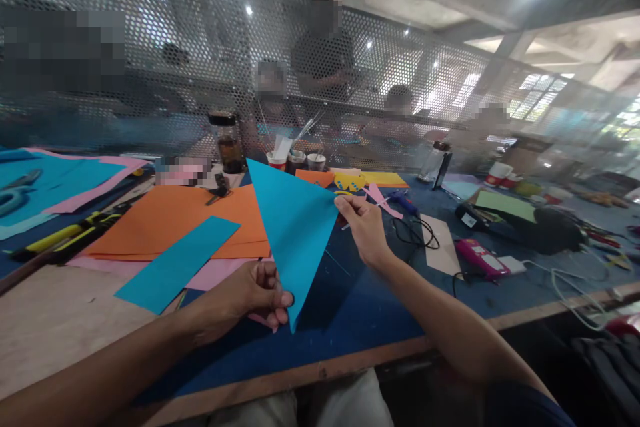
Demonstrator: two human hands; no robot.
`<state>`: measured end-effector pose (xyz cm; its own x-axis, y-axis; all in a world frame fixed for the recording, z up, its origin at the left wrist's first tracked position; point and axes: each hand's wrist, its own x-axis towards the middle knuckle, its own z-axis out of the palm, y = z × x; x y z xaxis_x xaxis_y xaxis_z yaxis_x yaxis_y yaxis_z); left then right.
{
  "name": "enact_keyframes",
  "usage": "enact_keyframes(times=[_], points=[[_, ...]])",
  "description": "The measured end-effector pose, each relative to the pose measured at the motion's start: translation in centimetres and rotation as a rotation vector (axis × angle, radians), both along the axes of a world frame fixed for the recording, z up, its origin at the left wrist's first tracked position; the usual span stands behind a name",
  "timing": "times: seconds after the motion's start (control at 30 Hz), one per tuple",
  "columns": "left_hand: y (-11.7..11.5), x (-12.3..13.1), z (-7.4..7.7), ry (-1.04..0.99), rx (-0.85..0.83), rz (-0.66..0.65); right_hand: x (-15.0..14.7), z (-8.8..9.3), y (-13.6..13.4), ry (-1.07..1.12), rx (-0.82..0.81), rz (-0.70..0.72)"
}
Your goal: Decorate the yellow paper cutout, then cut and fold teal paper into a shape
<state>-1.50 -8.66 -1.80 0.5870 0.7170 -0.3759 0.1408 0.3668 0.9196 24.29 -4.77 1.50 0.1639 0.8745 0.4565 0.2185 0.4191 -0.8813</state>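
I hold a blue paper triangle (293, 230) up above the table with both hands. My left hand (253, 297) pinches its lower point, fingers closed on the paper. My right hand (364, 227) pinches the right corner between thumb and fingers. The triangle's third corner points up toward the back of the table. Beneath it lies the dark blue table mat (360, 307).
A blue paper strip (177, 263) lies on orange sheets (165, 220) and pink paper at left. Yellow-handled tools (65, 233) sit further left. Cups (295, 160), a jar (230, 143), a pink device (480, 257) and cables crowd the back and right. People sit behind a perforated metal screen (150, 67).
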Motion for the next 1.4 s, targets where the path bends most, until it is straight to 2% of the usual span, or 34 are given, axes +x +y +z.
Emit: enact_keyframes(times=[0.27, 0.63, 0.97, 1.13, 1.4], points=[[0.20, -0.28, -0.15, -0.004, 0.003, -0.087, 0.24, -0.12, 0.25, 0.001, 0.008, -0.009], [0.08, -0.40, -0.25, -0.009, 0.038, -0.097, -0.38, 0.40, -0.27, 0.042, -0.014, 0.022], [-0.07, 0.07, -0.29, -0.067, 0.052, -0.138, 0.13, 0.13, 0.31, 0.067, 0.014, -0.013], [0.03, -0.07, -0.59, -0.078, 0.015, -0.093, 0.15, 0.23, 0.21, 0.091, 0.022, 0.023], [0.12, 0.04, -0.93, -0.056, 0.050, -0.117, 0.25, 0.43, 0.12, 0.099, 0.015, 0.020]])
